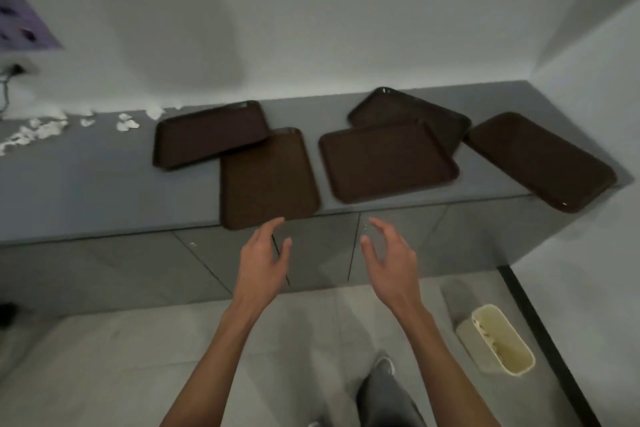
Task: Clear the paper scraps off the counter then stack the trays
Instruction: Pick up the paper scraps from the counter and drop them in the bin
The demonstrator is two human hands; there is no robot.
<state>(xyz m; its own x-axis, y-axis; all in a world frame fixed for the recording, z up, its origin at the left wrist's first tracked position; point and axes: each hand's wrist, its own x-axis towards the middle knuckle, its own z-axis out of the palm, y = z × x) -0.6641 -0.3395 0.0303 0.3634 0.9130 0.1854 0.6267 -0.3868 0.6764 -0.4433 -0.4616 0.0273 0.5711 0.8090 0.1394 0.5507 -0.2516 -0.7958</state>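
Observation:
Several dark brown trays lie scattered on the grey counter [86, 184]. The left tray [207, 133] overlaps a front tray [268, 180] that juts past the counter edge. A middle tray [386, 163] partly covers a back tray [412, 109]. The right tray [540, 159] hangs over the counter's right end. White paper scraps [45, 130] are strewn along the counter's back left. My left hand [263, 260] and my right hand [391, 260] hover in front of the counter, below its edge, both empty with fingers apart.
A cream waste bin [498, 340] with some scraps inside stands on the floor at the right, by the wall. Grey cabinet doors [138, 270] run under the counter. A purple object [24, 24] sits at the far left. My leg [384, 392] shows below.

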